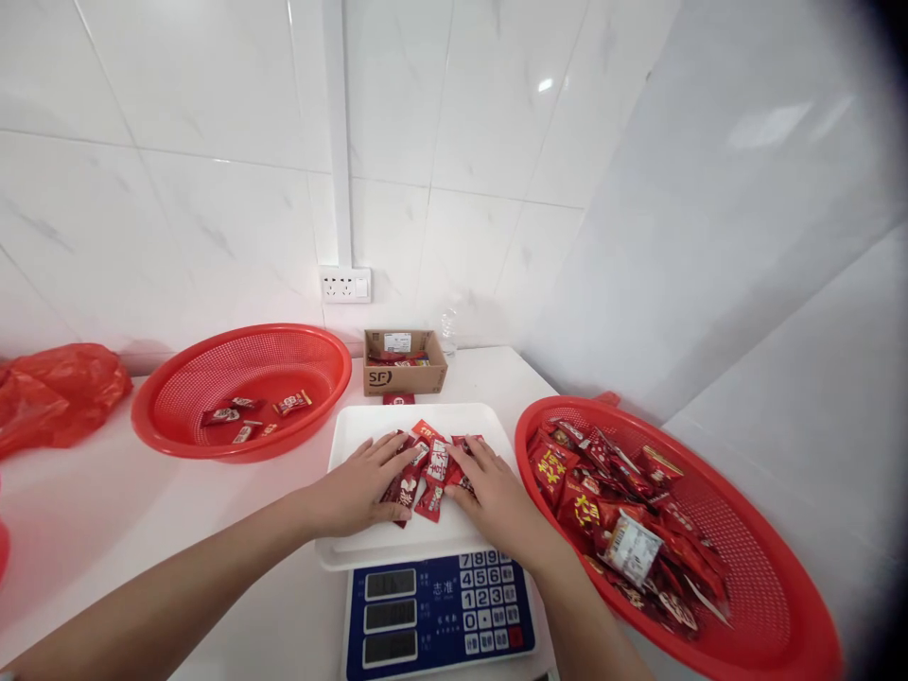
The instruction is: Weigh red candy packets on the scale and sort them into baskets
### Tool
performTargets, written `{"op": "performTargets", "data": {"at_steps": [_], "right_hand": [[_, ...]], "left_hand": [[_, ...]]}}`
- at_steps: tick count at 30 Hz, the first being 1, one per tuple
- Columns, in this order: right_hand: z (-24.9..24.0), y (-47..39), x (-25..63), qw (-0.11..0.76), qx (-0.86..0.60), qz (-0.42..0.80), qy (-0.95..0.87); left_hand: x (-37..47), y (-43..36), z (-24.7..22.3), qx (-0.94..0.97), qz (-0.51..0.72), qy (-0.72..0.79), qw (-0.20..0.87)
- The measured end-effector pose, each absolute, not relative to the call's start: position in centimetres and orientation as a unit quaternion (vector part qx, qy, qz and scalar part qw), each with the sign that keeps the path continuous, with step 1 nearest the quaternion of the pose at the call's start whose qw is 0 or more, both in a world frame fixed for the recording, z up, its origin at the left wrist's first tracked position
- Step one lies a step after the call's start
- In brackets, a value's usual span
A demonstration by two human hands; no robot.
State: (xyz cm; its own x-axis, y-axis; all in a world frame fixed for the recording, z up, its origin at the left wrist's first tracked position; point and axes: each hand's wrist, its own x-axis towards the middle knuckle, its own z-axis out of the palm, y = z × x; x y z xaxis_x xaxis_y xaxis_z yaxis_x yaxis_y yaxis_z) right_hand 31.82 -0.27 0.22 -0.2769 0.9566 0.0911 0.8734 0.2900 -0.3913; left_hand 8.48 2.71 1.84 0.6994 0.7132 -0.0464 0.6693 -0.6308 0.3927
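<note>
A white weighing tray (482, 544) sits on an electronic scale (440, 615) in front of me. Several small red snack packets (434, 463) lie in a pile at the tray's middle. From the left, my left hand (358, 482) rests on the pile, fingers apart and touching dark red packets. My right hand (497, 487) lies against the pile's right side, its fingers spread over other packets and partly hiding them. Both hands are open, and the packets rest on the tray between them.
At right, a large red plastic basket (770, 605) holds many red packets. Another red basket (234, 350) at left contains several. Behind the tray stands a small cardboard box (415, 380) with packets inside. A red plastic bag (63, 397) lies far left; a wall socket (345, 285) is behind.
</note>
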Motion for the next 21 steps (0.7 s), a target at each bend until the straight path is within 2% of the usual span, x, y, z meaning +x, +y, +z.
{"op": "performTargets", "data": {"at_steps": [13,21], "right_hand": [[3.0,-3.4,31.2,0.113,-0.545,0.209,-0.804],[2.5,-3.5,31.1,0.135,-0.548,0.259,-0.784]], "left_hand": [[7.4,3.9,1.6,0.888,0.107,0.437,0.095],[7.7,3.6,2.9,0.889,0.128,0.428,0.101]]}}
